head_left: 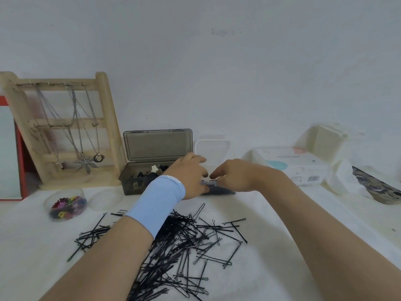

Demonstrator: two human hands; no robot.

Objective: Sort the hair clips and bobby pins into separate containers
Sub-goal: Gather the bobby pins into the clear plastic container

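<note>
Bobby pins [186, 242] lie in a loose black heap on the white tabletop [282, 246] in the head view, close to the person and between the two forearms. Beyond the heap, both hands meet over a small clear box [227, 192] that already has dark pins packed inside. The right hand [236, 174] has its grip closed on a thin pin [213, 180], pinched between forefinger and thumb just above the box. The left hand [191, 172], with a light-blue wristband [158, 203], curls its fingers down at the same spot; I cannot tell whether its grip holds anything. A smoky grey box [130, 183] with its lid raised stands just left of the hands. Farther left, a round clear tub [67, 207] holds coloured hair clips [65, 206].
</note>
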